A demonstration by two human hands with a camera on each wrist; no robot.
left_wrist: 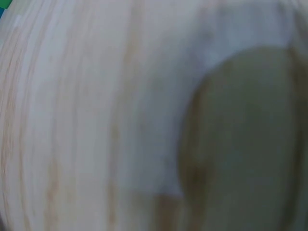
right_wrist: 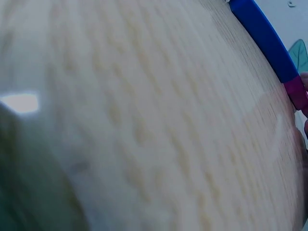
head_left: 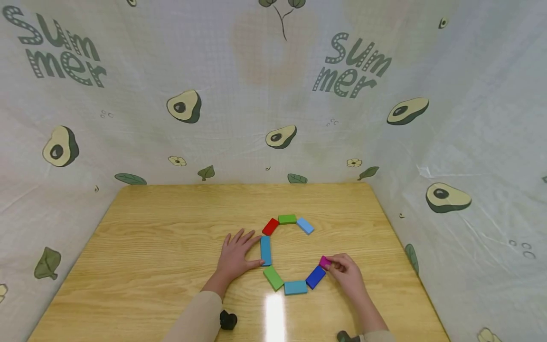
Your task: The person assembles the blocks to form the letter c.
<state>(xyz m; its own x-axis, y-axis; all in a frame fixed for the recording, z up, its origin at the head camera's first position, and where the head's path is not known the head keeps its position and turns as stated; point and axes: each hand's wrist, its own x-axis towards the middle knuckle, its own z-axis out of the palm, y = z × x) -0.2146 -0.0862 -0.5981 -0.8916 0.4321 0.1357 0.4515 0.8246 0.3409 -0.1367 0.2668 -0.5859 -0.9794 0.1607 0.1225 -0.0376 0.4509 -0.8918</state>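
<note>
Flat coloured blocks lie end to end in an open curve on the wooden table. My left hand is spread, with the thumb and a fingertip touching the long blue block on the curve's left side. Between thumb and fingers, my right hand pinches a small magenta block. That block meets the upper end of a dark blue block, and both also show at the edge of the right wrist view. In the left wrist view there is mostly tabletop, and the left hand cannot be made out.
Above the left hand sit a red block, a green block and a light blue block. Below are a light green block and a teal block. A patterned cloth stands around the wooden table.
</note>
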